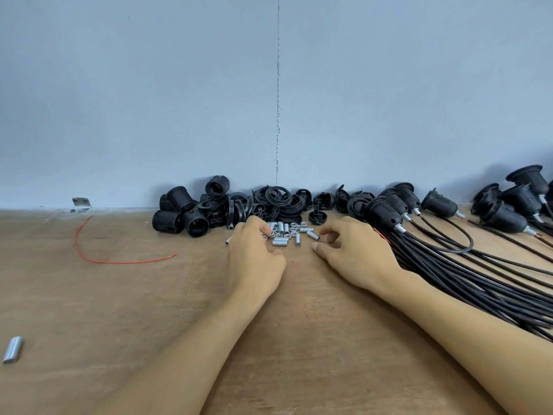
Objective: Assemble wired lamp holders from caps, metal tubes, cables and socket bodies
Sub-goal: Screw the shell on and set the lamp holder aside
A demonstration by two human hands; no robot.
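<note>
At the lower left edge of the frame a single short metal sleeve (12,349) lies on the wooden table (89,310). Further up on the left, a loose red wire (89,256) curves across the boards, and a small metal bracket (81,202) sits where the table meets the blue wall (149,85).

Left of centre, against the wall, a heap of black threaded socket bodies (182,215) lies on its sides. Touching it to the right is a heap of black caps (276,200) and rings.

Just in front of these, at the centre of the frame, is a small scatter of metal tubes (285,233). The left hand (254,254) rests at the left edge of it with its fingers curled down into the tubes. Whether it pinches one cannot be told, as the fingertips hide under the knuckles.

The right hand (356,253) lies at the scatter's right edge, thumb flat on the table, fingers loosely bent and gripping nothing.

Just right of that hand, a thick bundle of black cables (449,274) fans toward the lower right corner. Its far ends carry finished lamp holders (386,215), with more of them piled at the right edge.
</note>
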